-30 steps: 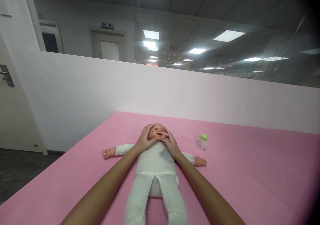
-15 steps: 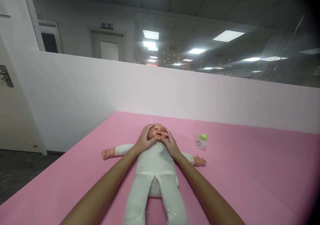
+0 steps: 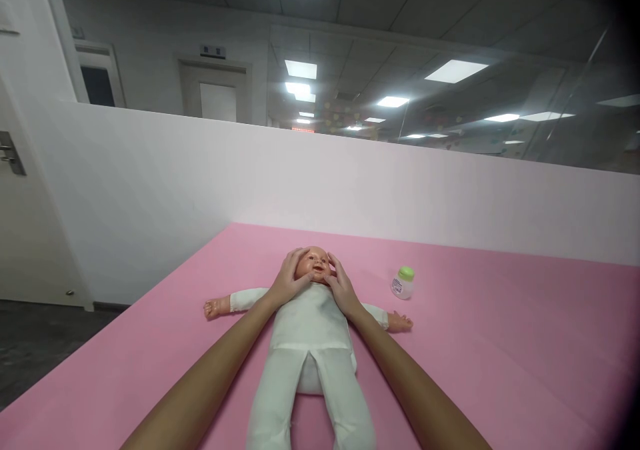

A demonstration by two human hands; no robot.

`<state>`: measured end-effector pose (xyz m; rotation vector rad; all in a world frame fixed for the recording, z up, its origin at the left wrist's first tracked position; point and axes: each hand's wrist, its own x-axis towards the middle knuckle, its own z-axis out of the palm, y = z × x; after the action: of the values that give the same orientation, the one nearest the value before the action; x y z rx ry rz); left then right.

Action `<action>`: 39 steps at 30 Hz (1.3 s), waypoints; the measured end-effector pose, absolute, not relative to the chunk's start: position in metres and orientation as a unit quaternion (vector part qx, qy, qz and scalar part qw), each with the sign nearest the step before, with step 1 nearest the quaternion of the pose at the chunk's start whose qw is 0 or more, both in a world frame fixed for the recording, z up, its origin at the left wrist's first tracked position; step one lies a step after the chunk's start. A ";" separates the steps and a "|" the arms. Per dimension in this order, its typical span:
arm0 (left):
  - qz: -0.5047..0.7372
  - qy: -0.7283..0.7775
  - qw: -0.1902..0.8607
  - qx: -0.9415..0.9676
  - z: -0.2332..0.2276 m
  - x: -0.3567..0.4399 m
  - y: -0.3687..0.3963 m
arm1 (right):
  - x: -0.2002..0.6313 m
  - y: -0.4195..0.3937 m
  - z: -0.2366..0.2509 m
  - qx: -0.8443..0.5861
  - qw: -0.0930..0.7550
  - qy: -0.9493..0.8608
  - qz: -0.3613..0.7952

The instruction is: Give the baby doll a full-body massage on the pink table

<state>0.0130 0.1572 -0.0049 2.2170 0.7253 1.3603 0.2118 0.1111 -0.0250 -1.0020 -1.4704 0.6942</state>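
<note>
Both hands are on the plastic baby doll in its white cloth suit [image 3: 310, 343] — it lies face up, arms spread, on the pink padded desk [image 3: 500, 357]. Left hand [image 3: 287, 280] and right hand [image 3: 340, 287] cup its head, each grip loosely curved against a cheek. A small green-capped white bottle [image 3: 403, 283] stands nearby, apart.

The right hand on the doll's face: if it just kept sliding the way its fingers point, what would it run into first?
The right hand points up along the doll's head. Past the crown there is only bare pink mat, then the white partition. The way looks free, though depth is hard to judge.
</note>
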 end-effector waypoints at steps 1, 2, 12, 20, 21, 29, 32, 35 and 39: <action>0.492 0.263 0.219 0.801 -0.005 0.013 0.157 | 0.212 0.111 -0.024 -0.429 0.577 -0.628 0.297; 0.492 0.264 0.220 0.800 -0.005 0.013 0.157 | 0.212 0.110 -0.024 -0.428 0.578 -0.628 0.298; 0.497 0.269 0.213 0.797 -0.007 0.014 0.159 | 0.211 0.110 -0.024 -0.428 0.582 -0.618 0.310; 0.477 0.286 0.228 0.799 -0.009 0.013 0.162 | 0.210 0.107 -0.022 -0.410 0.585 -0.627 0.311; 0.478 0.284 0.232 0.798 -0.009 0.012 0.162 | 0.209 0.107 -0.021 -0.407 0.587 -0.627 0.311; 0.495 0.265 0.248 0.790 -0.002 0.012 0.155 | 0.209 0.104 -0.019 -0.384 0.601 -0.629 0.310; 0.498 0.263 0.251 0.787 -0.001 0.012 0.154 | 0.209 0.104 -0.019 -0.381 0.602 -0.625 0.320; 0.502 0.266 0.253 0.783 -0.002 0.012 0.154 | 0.209 0.103 -0.019 -0.386 0.602 -0.619 0.325; 0.504 0.273 0.247 0.781 -0.004 0.013 0.156 | 0.209 0.103 -0.017 -0.390 0.602 -0.621 0.317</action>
<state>0.0131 0.1565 -0.0037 2.1307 0.7444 1.3730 0.2091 0.1031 -0.0173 -0.9027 -1.4390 0.7336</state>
